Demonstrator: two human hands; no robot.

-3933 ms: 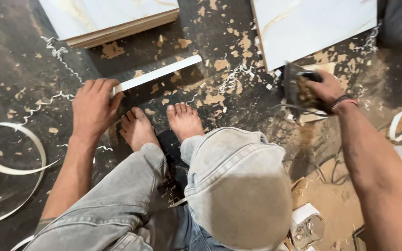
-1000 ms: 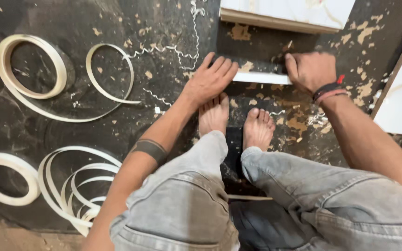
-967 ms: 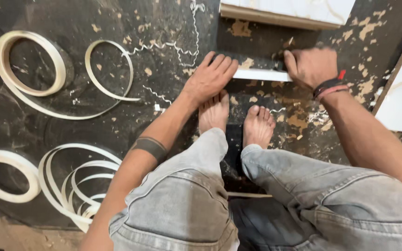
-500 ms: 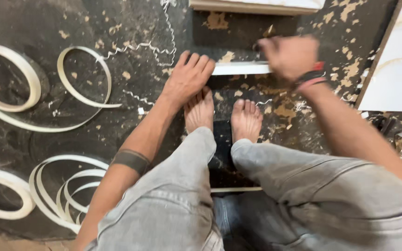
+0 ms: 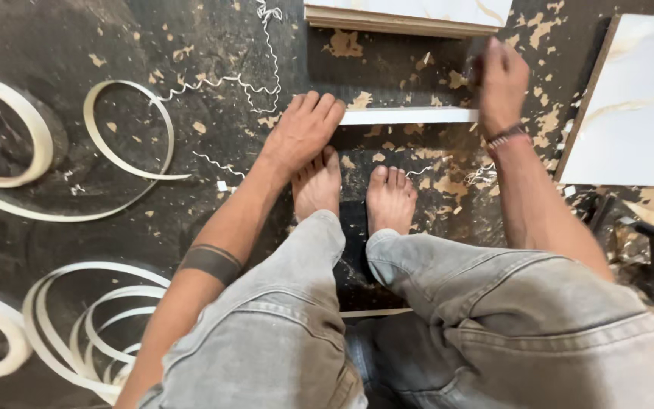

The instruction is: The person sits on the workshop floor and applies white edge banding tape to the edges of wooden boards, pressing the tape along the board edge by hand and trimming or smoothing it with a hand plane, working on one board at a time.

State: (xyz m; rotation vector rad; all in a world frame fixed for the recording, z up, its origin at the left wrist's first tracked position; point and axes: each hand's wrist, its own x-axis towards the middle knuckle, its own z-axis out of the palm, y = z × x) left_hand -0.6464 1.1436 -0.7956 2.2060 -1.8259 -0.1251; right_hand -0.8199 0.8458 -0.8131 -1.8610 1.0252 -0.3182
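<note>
Dark flooring littered with shavings lies under me, and I press my flat, open left hand (image 5: 302, 135) on the white-edged board (image 5: 409, 116) (pinning it, I judge) while my blurred right hand (image 5: 499, 83) curls at its far end, grip unclear.

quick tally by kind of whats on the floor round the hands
white-topped boards lying flat: 2 (top, right)
narrow board with white edge strip, under the left hand and by the right hand: 1
loose clusters of white edge-band coils: 2 (upper, lower)
total: 5
</note>
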